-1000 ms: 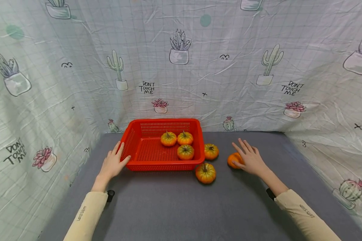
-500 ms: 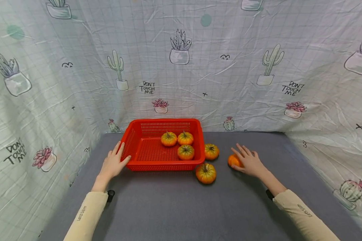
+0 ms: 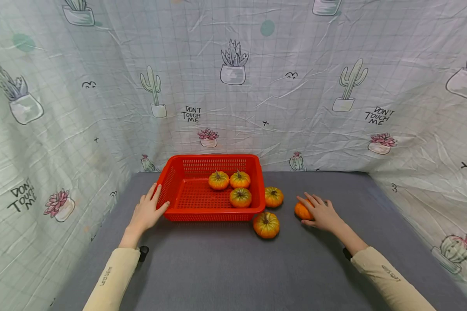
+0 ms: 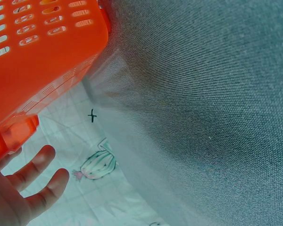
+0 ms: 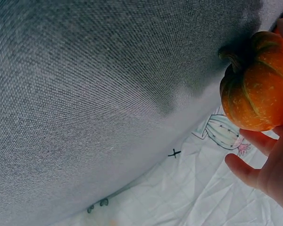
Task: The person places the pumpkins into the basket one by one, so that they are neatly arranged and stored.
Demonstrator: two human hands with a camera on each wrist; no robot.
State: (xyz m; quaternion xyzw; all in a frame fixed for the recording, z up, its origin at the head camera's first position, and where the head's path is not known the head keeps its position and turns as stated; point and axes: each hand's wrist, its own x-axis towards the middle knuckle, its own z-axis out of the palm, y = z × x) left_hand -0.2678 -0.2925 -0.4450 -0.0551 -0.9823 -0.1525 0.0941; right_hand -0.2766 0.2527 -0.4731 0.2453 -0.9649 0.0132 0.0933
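My left hand (image 3: 145, 211) rests at the left rim of a red plastic basket (image 3: 202, 217), with fingers spread and fairly straight. The left wrist view shows those fingers (image 4: 35, 165) beside the basket's edge, thumb hidden. On the right, my right hand (image 3: 323, 214) grips a small orange pumpkin (image 3: 302, 211) low at the grey table. Its thumb lies on the near side and its fingers on the far side. In the right wrist view the pumpkin (image 5: 257, 89) has its stem turned sideways, and part of it runs out of frame.
Three pumpkins (image 3: 240, 198) sit in the basket's right half. Two more stand on the table by its right side, one pumpkin (image 3: 273, 197) at the wall and another pumpkin (image 3: 266, 225) by the near corner. A cactus-print curtain (image 3: 264, 138) encloses the table's back and sides.
My right hand has come down and slightly nearer, its fingers closing around the orange pumpkin's sides. The left hand and basket have stayed in place. The head view has tilted slightly.
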